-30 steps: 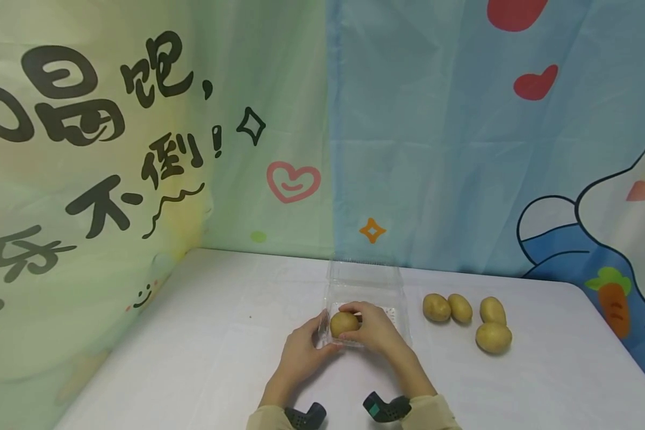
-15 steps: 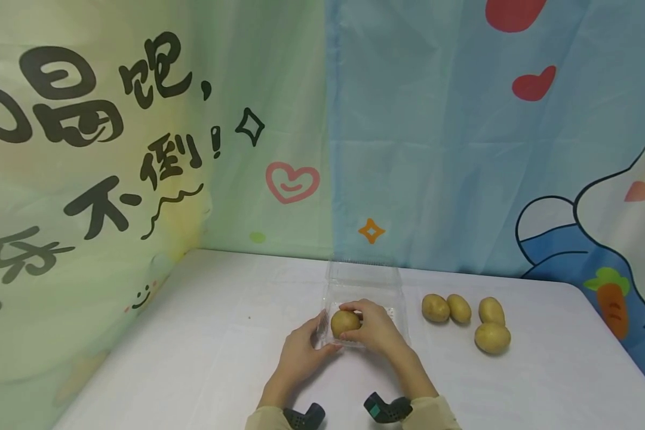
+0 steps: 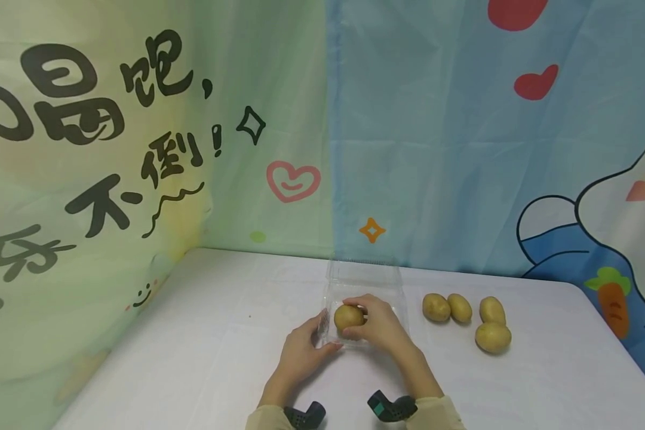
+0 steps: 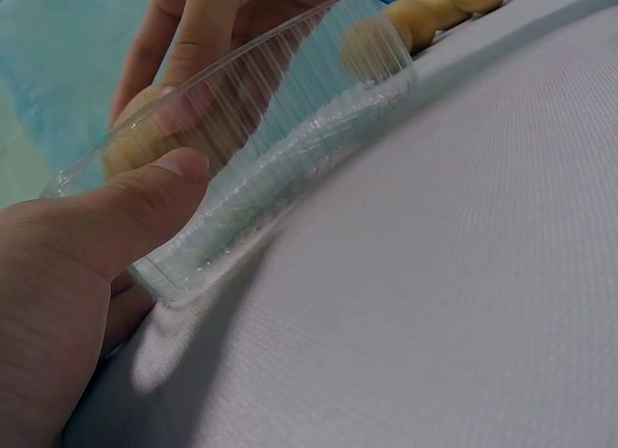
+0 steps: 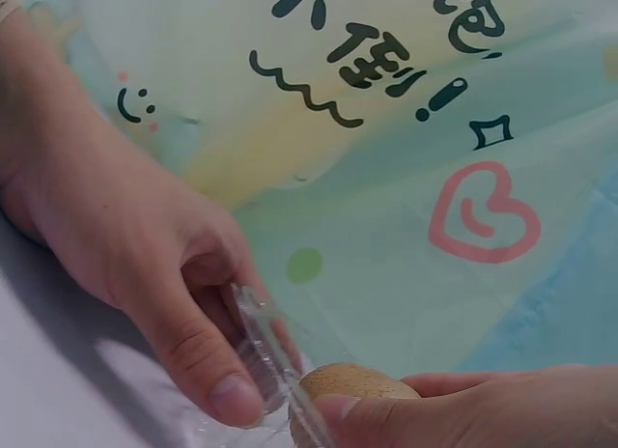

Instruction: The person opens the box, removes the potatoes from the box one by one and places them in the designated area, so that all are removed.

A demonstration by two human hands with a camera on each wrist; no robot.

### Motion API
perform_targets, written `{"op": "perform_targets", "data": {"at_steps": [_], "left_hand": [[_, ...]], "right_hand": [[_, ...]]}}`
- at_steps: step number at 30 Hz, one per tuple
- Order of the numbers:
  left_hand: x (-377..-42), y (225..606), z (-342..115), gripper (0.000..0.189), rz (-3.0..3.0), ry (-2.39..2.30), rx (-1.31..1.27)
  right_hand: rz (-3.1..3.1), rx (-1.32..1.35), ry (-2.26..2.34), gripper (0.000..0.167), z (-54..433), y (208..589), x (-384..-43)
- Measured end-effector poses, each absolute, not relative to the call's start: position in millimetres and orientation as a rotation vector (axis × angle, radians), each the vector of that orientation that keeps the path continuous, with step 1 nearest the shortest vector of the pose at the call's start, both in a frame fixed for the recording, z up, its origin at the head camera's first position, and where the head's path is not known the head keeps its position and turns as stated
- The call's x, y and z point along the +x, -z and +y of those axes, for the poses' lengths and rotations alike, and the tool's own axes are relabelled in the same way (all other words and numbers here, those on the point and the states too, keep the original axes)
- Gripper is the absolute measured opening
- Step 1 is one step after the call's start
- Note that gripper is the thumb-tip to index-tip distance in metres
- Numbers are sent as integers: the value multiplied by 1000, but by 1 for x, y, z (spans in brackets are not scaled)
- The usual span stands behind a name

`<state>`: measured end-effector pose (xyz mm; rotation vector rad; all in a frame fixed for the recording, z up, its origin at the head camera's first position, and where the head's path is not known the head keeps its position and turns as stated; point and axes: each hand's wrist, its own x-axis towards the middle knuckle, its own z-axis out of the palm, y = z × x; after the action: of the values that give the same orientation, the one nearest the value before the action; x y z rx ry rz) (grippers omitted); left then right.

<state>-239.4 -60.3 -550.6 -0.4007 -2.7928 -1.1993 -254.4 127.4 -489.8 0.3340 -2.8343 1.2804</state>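
Note:
My right hand [image 3: 378, 322] holds a potato [image 3: 348, 318] between thumb and fingers, over the left part of a clear plastic clamshell box [image 3: 398, 307]. The box lies with its lid [image 3: 364, 273] folded back toward the curtain. At the box's near left corner, my left hand [image 3: 303, 352] grips the wall. In the left wrist view its thumb [image 4: 154, 192] presses the ribbed wall [image 4: 319, 81], and the held potato [image 4: 145, 144] shows partly through the plastic. The right wrist view has the potato [image 5: 352, 380] just behind the rim.
Several potatoes lie to the right of the box: a left pair with a rounder potato [image 3: 436, 307] and a smaller one [image 3: 460, 309], then an upper one [image 3: 493, 311] and a larger one [image 3: 493, 338]. A printed curtain [image 3: 435, 149] hangs behind the white table [image 3: 220, 334].
My right hand has shifted slightly up and to the right, carrying the potato with it. The left hand keeps its hold on the box corner.

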Motion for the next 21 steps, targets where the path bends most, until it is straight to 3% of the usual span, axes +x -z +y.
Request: {"op": "perform_targets", "data": {"at_steps": [21], "left_hand": [[-240,551,-59,80,-2811,1212,-365]], "right_hand": [[-2817,265,-1230,58,164,461,-243]]}}
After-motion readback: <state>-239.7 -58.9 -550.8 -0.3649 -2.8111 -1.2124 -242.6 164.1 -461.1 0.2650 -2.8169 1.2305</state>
